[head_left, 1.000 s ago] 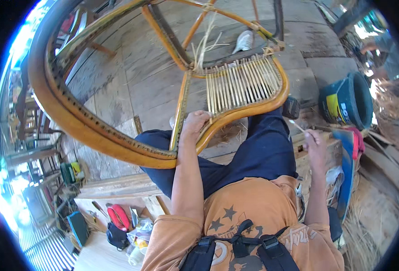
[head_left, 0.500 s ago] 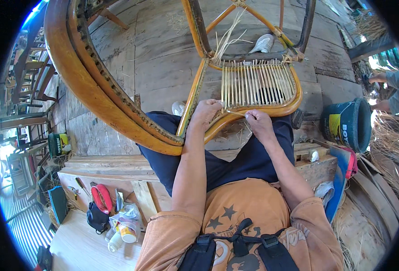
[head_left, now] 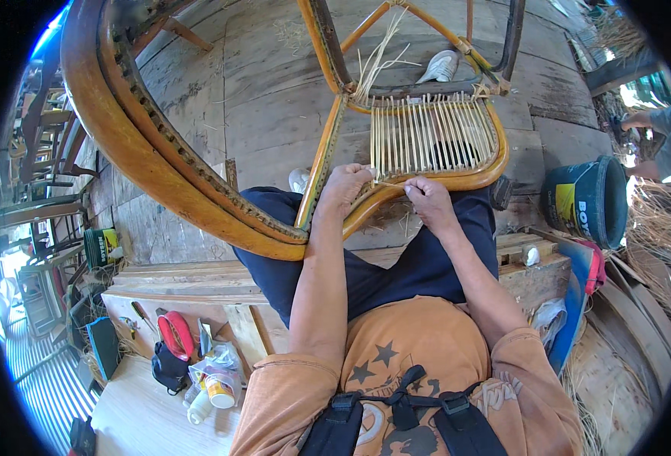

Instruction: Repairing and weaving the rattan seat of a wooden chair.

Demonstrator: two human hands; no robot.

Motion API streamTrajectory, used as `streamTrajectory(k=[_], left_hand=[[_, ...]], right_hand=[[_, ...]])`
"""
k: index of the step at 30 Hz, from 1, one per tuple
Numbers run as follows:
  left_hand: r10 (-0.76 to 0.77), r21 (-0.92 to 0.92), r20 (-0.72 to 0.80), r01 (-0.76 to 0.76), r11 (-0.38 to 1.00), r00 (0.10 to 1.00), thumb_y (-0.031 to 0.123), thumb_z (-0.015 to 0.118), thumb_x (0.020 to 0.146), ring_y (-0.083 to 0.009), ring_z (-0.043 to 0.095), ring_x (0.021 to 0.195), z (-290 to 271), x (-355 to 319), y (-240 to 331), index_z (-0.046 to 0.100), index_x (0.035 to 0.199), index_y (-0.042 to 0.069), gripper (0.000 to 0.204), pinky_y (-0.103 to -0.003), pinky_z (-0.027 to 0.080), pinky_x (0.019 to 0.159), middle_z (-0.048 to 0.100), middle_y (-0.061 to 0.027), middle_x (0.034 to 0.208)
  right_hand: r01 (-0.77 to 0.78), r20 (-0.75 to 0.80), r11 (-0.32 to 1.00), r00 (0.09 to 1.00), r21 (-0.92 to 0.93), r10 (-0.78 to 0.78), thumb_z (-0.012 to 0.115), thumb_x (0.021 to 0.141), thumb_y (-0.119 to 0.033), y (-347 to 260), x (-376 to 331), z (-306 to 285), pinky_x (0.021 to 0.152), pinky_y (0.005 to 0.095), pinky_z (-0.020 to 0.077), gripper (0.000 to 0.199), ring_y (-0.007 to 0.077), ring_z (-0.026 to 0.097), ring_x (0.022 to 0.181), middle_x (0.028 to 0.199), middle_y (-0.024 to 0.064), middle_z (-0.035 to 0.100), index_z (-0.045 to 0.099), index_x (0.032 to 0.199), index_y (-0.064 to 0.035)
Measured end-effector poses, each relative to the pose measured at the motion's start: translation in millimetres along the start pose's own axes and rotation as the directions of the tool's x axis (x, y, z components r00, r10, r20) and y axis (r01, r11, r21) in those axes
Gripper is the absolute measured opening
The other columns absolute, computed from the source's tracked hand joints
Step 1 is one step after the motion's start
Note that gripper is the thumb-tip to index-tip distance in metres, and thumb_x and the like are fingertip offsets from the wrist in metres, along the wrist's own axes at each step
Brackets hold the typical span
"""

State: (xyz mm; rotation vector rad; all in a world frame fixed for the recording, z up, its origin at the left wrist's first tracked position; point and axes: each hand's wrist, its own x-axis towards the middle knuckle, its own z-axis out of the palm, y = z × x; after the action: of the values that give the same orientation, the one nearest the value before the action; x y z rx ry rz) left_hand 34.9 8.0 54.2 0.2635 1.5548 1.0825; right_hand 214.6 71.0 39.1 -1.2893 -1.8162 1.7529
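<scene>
Across my knees lies a curved rattan chair frame (head_left: 187, 205). Pale cane strands (head_left: 430, 137) run side by side between two rails of one of its panels. My left hand (head_left: 347, 186) pinches at the lower left end of these strands, beside the rail. To its right, my right hand (head_left: 430, 201) is closed on a thin cane strip (head_left: 389, 184) that stretches between the two hands over the front rail. Loose cane ends (head_left: 379, 64) stick up from the frame's far left joint. What sits inside my left fingertips is partly hidden.
A dark green bucket (head_left: 585, 201) stands at the right, near another person's arms (head_left: 658, 144). Behind them lie cane shavings (head_left: 651, 220). At lower left, a red-and-black bag (head_left: 174, 338) and a plastic cup (head_left: 220, 391) rest on a pale board (head_left: 145, 406).
My right hand has moved slightly left, closer to my left hand, and the strip between them shows shorter. My left hand stays at the same strands. The view has shifted a little.
</scene>
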Motion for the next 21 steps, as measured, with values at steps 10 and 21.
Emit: streamTrajectory(k=[10,21], left_hand=[[0.017,-0.011,-0.007,-0.017,1.0,1.0,0.013,0.062,0.078,-0.0094,0.051,0.058,2.0,-3.3,3.9,0.061,0.078,0.001,0.012,-0.024,0.04,0.054,0.056,-0.0013,0.067],[0.004,0.006,-0.012,-0.004,1.0,1.0,0.016,0.063,0.08,-0.0095,0.05,0.058,3.0,-3.2,3.4,0.06,0.076,0.002,0.015,-0.025,0.041,0.054,0.055,-0.0011,0.067]], right_hand=[[0.116,0.001,0.993,0.993,0.006,-0.116,0.054,0.082,-0.01,11.0,-1.0,1.9,0.051,0.0207,0.0399,0.017,0.0047,0.048,0.056,0.067,-0.0022,0.054,0.061,0.092,0.0008],[0.094,-0.059,0.994,0.994,-0.047,-0.097,0.056,0.08,-0.011,12.5,-5.4,2.5,0.064,0.0267,0.0454,0.018,0.0138,0.058,0.066,0.074,0.0102,0.062,0.061,0.094,-0.0009]])
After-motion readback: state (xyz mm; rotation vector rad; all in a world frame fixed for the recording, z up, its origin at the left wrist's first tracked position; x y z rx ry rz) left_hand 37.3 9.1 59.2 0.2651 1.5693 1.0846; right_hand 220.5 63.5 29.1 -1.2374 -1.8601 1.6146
